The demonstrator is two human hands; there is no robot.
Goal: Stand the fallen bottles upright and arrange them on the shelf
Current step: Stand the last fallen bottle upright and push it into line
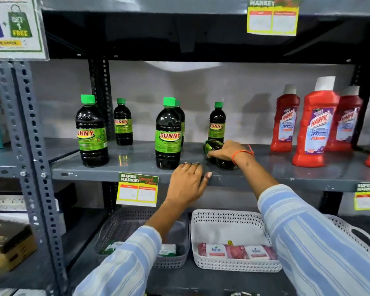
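Dark-liquid, green-labelled, the fallen Sunny bottle (217, 154) lies on its side on the grey shelf (137, 161), just right of the upright front Sunny bottle (168, 134); the right hand (226, 151) curls its fingers over it. The left hand (187, 184) rests fingers together on the shelf edge below that upright bottle. The lifting step seems in hand: next, tip it upright beside its neighbours.

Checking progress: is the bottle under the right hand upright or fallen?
Fallen. The dark bottle lies on its side on the shelf, under the right hand.

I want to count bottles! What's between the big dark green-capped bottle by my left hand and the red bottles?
In the head view: a small upright dark bottle and a fallen dark bottle under the right hand.
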